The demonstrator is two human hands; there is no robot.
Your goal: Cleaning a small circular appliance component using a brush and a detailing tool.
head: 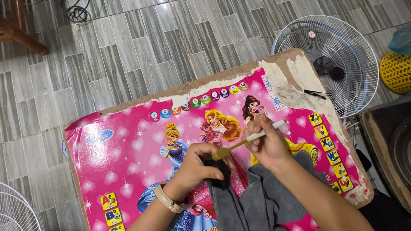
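A small black object (221, 170) is gripped by the left hand (197, 166), fingers curled round it, approx. at the centre of the low table (121, 150); what it is can't be told, as it's mostly hidden by the fingers. A brush (248, 140) w/ a white handle and yellowish bristles is grasped by the right hand (268, 145), clenched round the handle, bristle end laid on top of the black object, handle end pointed up & to the right. A tan wrist strap (169, 199) is worn on the left arm. A grey cloth (264, 200) is spread on the table just below both hands, touching the black object's lower side. The table top is covered w/ a pink cartoon sheet, torn away at the far right corner, where a small black clip-like item (316, 93) is seen on bare board. A white fan grille (341, 57) is set on the tiled floor beyond the table's right corner; another fan grille (5, 216) is seen at the lower left. A yellow basket (405, 72) is seen at the right edge
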